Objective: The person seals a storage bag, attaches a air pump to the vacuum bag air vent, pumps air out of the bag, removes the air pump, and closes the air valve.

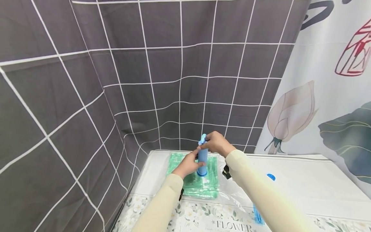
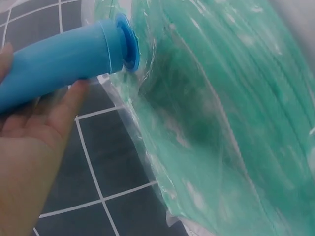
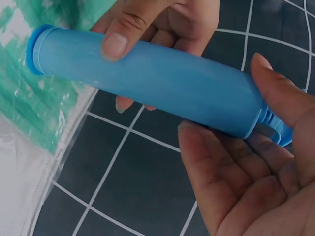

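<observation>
A blue hand pump (image 1: 203, 159) stands upright on the round blue valve (image 2: 130, 43) of a clear vacuum storage bag (image 1: 200, 190) filled with something green. My left hand (image 1: 188, 165) grips the pump's barrel, its thumb on one side and fingers round the other, as the right wrist view shows. Higher up, my right hand (image 1: 217, 142) holds the pump's top end, thumb and fingers (image 3: 206, 162) around it just by the blue handle (image 3: 283, 129). In the left wrist view the barrel's lower end meets the valve, and the green contents look flattened in folds.
To the right on the white tabletop (image 1: 298, 190) lies a small round blue cap (image 1: 271, 177). Nearer, partly behind my right sleeve, is a blue plastic strip (image 1: 258, 216). A floral cloth (image 1: 208, 211) covers the front edge. Dark gridded fabric (image 1: 162, 106) hangs behind and left.
</observation>
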A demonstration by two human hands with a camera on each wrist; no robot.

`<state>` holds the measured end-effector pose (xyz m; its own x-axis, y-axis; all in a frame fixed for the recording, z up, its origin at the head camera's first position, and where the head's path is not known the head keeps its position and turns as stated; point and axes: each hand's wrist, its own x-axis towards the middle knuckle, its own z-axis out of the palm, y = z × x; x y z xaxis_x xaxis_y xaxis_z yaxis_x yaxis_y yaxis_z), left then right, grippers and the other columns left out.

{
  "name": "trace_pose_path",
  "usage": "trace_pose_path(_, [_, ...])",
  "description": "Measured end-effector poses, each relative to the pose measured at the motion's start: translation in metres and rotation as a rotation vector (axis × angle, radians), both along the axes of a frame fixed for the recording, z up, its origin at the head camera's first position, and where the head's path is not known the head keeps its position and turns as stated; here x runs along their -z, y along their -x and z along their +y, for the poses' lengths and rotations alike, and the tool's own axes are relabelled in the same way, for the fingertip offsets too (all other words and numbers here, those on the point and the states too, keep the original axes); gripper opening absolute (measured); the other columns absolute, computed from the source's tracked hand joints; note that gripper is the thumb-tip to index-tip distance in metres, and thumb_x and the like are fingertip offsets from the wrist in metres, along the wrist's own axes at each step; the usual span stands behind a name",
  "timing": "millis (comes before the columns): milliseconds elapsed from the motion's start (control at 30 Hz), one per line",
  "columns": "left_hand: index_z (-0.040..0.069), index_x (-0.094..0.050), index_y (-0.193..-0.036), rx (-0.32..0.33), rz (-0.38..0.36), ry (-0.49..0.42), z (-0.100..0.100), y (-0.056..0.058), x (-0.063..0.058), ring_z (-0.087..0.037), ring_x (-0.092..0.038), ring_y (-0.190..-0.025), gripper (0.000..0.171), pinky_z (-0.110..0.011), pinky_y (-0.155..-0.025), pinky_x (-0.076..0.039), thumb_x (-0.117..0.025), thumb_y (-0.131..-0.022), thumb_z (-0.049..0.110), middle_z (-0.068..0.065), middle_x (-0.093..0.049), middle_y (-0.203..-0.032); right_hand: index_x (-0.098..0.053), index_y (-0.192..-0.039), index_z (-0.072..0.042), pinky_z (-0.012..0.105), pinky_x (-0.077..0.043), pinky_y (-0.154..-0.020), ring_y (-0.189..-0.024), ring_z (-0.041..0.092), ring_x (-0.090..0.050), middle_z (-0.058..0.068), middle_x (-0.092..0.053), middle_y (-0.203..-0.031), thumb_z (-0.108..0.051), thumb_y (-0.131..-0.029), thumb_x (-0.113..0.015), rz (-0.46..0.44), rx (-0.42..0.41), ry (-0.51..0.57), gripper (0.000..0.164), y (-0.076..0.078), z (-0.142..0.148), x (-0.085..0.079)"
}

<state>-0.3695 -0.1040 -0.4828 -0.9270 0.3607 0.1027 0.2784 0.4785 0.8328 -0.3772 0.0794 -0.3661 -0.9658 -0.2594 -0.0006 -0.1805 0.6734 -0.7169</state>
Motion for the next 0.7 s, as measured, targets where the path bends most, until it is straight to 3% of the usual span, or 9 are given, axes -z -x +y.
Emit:
trace_pose_path(167, [0.003, -0.039, -0.175, -0.027, 0.011, 0.013, 0.000, 0.001, 0.005, -0.046, -0.063, -0.152, 0.079, -0.061, -0.126, -0.055, -0.079, -0.109, 0.019, -0.027, -0.059, -0.167, -0.062, -0.076, -0.014, 0.031, -0.065, -0.076, -0.074, 0.013, -0.059, -0.005, -0.058, -0.072, -0.016, -0.097, -0.091, -0.063, -0.029, 0.027, 0.036, 0.001, -0.001, -0.003])
trace_pose_path(367, [-0.002, -0.052, -0.166, -0.079, 0.047, 0.026, 0.003, 0.001, 0.005, -0.044, -0.072, -0.143, 0.074, -0.059, -0.120, -0.060, -0.085, -0.104, 0.018, -0.027, -0.070, -0.154, -0.080, -0.101, -0.003, 0.048, -0.072, -0.098, -0.100, 0.021, -0.077, 0.008, -0.080, -0.101, -0.012, -0.098, -0.091, -0.126, -0.035, 0.089, 0.014, 0.004, 0.000, -0.002])
trace_pose_path(533, [-0.003, -0.057, -0.161, -0.111, 0.072, 0.024, 0.005, 0.001, 0.005, -0.042, -0.075, -0.138, 0.070, -0.055, -0.117, -0.063, -0.088, -0.102, 0.020, -0.026, -0.073, -0.151, -0.082, -0.117, 0.002, 0.053, -0.071, -0.103, -0.108, 0.025, -0.079, 0.016, -0.083, -0.116, -0.014, -0.096, -0.091, -0.098, -0.033, 0.113, 0.027, 0.005, 0.003, 0.002])
trace_pose_path(700, [0.001, -0.061, -0.158, -0.157, 0.089, 0.017, 0.008, -0.003, 0.008, -0.040, -0.077, -0.134, 0.067, -0.052, -0.111, -0.067, -0.090, -0.100, 0.019, -0.024, -0.075, -0.148, -0.078, -0.128, 0.002, 0.045, -0.071, -0.096, -0.107, 0.027, -0.078, 0.018, -0.082, -0.121, -0.024, -0.097, -0.091, -0.031, -0.013, 0.097, 0.042, 0.002, 0.004, 0.013])
